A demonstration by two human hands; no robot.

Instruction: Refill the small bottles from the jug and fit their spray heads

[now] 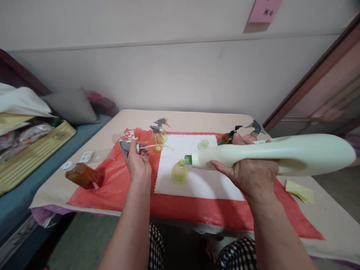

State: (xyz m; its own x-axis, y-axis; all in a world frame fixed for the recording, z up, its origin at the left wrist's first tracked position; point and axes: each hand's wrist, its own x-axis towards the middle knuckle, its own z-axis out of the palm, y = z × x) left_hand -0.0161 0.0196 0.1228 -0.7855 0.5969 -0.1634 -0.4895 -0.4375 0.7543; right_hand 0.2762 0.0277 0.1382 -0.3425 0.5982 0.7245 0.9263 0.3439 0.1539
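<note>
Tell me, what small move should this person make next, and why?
Perhaps tip the big pale green bottle slightly downward over the small yellowish bottle: the right hand holds the big one nearly level, its green spout looks close to the small one's open mouth, and the left hand holds a spray head aside.

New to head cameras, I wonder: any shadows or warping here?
Head view: the pink note casts a shadow on the wall; another lies on the white sheet; the large pale bottle looks stretched towards the right edge, perhaps lens distortion.

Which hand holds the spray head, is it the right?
No, the left hand holds the spray head; the right hand holds a pale bottle.
</note>
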